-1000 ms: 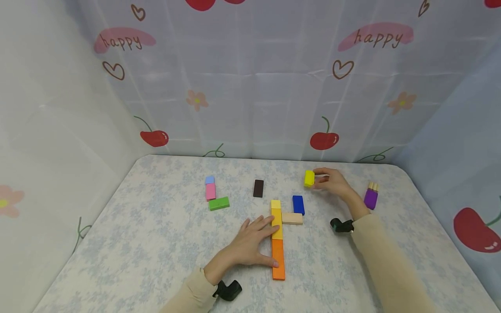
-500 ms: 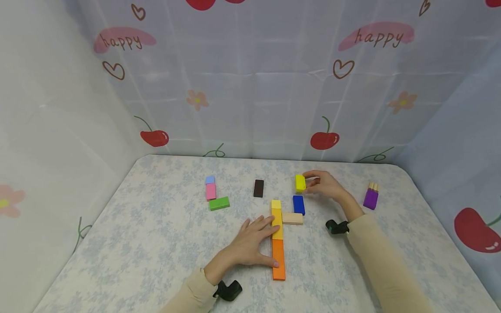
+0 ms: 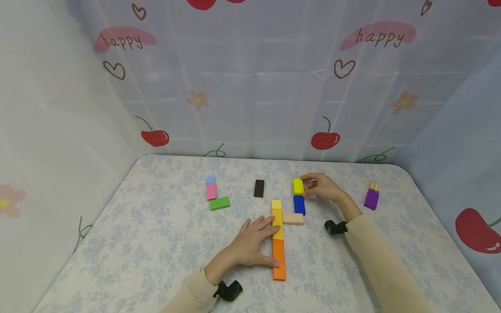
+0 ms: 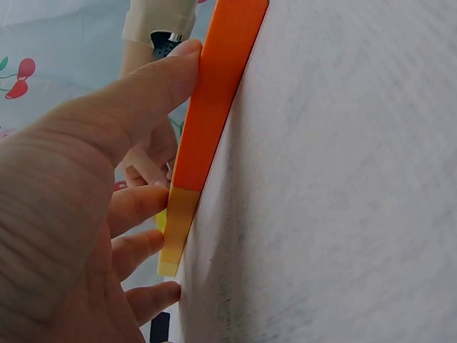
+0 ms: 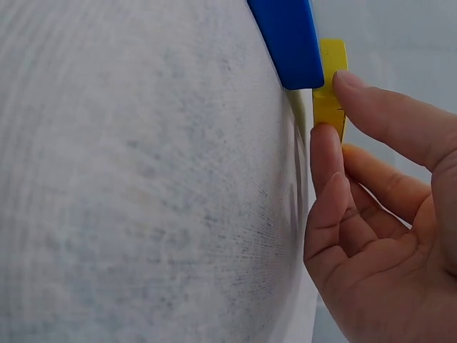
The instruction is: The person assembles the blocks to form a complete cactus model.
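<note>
My right hand [image 3: 325, 186] pinches a bright yellow block [image 3: 298, 186] between thumb and fingers, at the far end of a blue block [image 3: 299, 205]. In the right wrist view the yellow block [image 5: 332, 57] overlaps the end of the blue block [image 5: 289, 43]. My left hand [image 3: 250, 243] rests with fingers spread along a straight row: its thumb is on the orange block [image 3: 278, 261], its fingertips at the golden-yellow block [image 3: 277, 232]. A pale yellow block [image 3: 276, 204] ends that row. A beige block [image 3: 293, 218] lies crosswise between the row and the blue block's near end.
A dark brown block [image 3: 259, 188] lies farther back. To the left are a light blue block [image 3: 210, 179], a pink block [image 3: 211, 191] and a green block [image 3: 220, 203]. A purple block [image 3: 371, 199] with several thin beige pieces [image 3: 374, 187] beyond it lies right of my right hand.
My right hand has carried the yellow block left and nearer, to the far end of the blue block. My left hand and the other blocks have stayed in place.
</note>
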`<state>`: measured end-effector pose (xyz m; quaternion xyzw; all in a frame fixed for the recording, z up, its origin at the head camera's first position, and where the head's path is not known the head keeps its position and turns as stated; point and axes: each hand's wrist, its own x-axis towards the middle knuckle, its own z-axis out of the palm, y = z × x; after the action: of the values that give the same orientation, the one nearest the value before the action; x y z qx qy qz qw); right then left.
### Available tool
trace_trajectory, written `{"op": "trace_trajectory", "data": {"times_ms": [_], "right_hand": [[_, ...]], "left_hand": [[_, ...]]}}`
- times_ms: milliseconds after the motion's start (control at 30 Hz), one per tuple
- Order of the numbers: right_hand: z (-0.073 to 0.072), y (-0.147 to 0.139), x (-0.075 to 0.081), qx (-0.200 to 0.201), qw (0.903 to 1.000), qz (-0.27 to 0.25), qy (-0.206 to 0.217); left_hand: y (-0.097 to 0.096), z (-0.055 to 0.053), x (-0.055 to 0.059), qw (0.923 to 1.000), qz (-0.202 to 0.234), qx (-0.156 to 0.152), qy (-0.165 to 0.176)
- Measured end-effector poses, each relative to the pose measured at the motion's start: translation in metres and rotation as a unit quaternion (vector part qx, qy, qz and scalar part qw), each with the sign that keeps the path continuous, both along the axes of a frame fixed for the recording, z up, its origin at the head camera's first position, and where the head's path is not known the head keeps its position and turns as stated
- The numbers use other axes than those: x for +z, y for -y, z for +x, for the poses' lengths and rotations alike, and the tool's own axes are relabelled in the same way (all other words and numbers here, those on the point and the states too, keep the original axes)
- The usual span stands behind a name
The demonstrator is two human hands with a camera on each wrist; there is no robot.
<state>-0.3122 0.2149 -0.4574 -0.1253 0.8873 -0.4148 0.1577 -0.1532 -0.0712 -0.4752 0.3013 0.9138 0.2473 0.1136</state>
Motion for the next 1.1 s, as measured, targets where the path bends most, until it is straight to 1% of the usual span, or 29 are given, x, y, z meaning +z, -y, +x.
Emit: {"op": "trace_trajectory", "data": {"times_ms": [233, 733, 967, 1033, 1067, 1100], "right_hand": [[-0.0016, 0.0005, -0.0030, 0.005, 0.9999, 0.001, 0.011], [-0.0034, -0.0002, -0.0060, 0.011, 0.9997, -0.011, 0.021], [-0.0012, -0.0040, -0.0059, 0.035, 0.9989, -0.032, -0.003], [-0.0010, -0.0035, -0.0059, 0.032, 0.9990, -0.031, -0.002], [0.0021, -0.0012, -0.0009, 0.031, 0.9991, -0.028, -0.003], [0.0022, -0.0005, -0.0008, 0.025, 0.9994, -0.022, 0.003]], "left_hand": [[0.0001, -0.0010, -0.0015, 1.0000, -0.002, -0.003, -0.005], [-0.0001, 0.0013, 0.0016, 1.0000, -0.002, -0.001, -0.005], [0.0001, 0.0010, 0.0012, 1.0000, -0.001, -0.001, -0.007], [0.0000, 0.0012, 0.0015, 1.0000, -0.001, -0.001, -0.005], [0.0000, 0.0013, 0.0017, 1.0000, 0.000, -0.001, -0.005], [0.0000, 0.0014, 0.0018, 1.0000, 0.001, -0.002, -0.004]]}}
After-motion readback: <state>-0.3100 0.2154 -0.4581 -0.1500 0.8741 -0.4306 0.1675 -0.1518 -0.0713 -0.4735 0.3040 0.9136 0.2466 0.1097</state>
